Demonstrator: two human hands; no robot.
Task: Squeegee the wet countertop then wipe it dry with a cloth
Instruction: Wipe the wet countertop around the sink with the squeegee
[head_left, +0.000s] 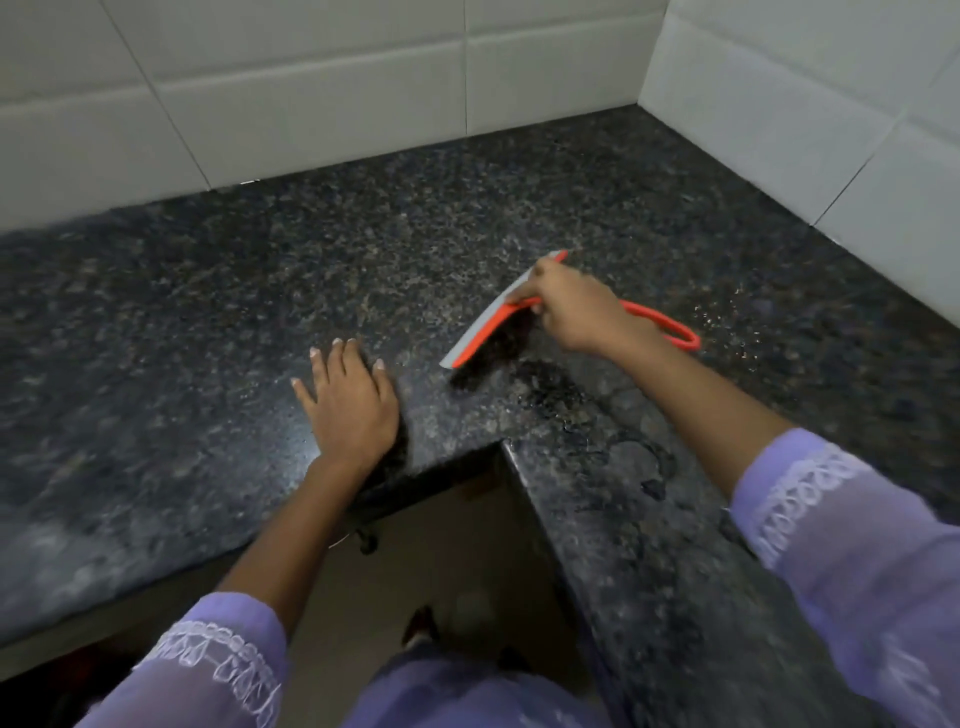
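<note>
Right hand (571, 306) clamped on the orange squeegee (493, 322), blade angled on the countertop (208, 312) near its inner front corner to push the puddle (597, 431), while the left hand (350, 400) lies flat, fingers spread, bracing.

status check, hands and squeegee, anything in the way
Right hand gripping squeegee, blade on counter. Left hand flat, empty. Water near inner corner. No cloth visible, path clear.
</note>
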